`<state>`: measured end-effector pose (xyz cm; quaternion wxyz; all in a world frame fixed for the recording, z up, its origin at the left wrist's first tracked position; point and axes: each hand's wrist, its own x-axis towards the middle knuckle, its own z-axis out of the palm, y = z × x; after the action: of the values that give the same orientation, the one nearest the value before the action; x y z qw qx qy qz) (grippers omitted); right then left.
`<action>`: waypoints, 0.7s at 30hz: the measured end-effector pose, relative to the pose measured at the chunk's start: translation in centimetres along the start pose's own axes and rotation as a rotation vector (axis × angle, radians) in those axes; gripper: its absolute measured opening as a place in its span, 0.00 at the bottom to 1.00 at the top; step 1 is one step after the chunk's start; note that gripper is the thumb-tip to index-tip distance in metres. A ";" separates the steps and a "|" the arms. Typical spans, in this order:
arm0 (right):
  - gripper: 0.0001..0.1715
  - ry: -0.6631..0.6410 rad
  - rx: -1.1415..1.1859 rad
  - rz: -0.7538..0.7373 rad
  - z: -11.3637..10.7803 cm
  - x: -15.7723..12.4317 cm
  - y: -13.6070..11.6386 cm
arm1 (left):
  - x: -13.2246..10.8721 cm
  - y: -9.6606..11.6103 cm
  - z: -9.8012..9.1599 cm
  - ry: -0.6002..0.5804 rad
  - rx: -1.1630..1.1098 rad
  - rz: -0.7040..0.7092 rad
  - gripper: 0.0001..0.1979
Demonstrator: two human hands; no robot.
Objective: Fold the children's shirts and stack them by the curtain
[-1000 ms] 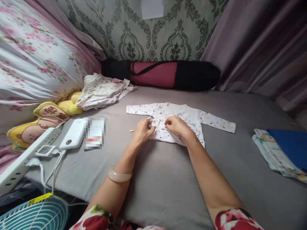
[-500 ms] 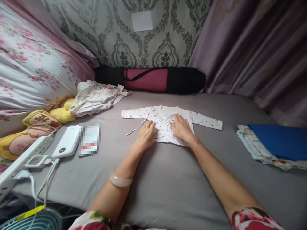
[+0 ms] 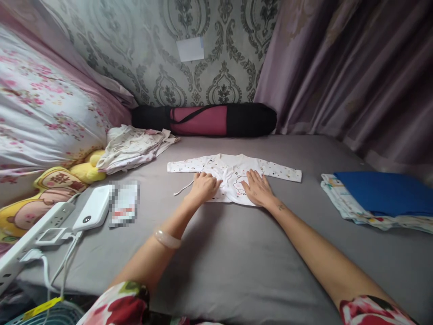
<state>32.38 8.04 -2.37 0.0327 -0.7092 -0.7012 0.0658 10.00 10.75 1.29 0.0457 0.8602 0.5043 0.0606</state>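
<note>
White, long-sleeved cloth shirt (image 3: pixel 230 181) is seemingly being smoothed; right hand (image 3: pixel 259 188) is spread; left hand (image 3: pixel 203 188), grip cannot be told; light pressing seems needed next.

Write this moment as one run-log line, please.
left hand: on white shirt, grip unclear | right hand: spread on its front | sleeves: outstretched | tie: beside left hand

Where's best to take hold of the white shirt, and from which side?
Probably the right cuff, from the right: that sleeve of the white shirt lies flat, stretched outward and uncovered, while the left hand and right hand rest on its body.
</note>
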 end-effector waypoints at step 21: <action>0.36 0.102 0.014 0.006 0.7 -0.4 -0.3 | 8.4 2.4 2.8 0.097 -0.344 -0.329 0.06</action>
<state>32.01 7.60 -2.99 0.0731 -0.7136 -0.6958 0.0345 16.54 16.93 -0.62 0.1763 0.7422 0.6214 0.1784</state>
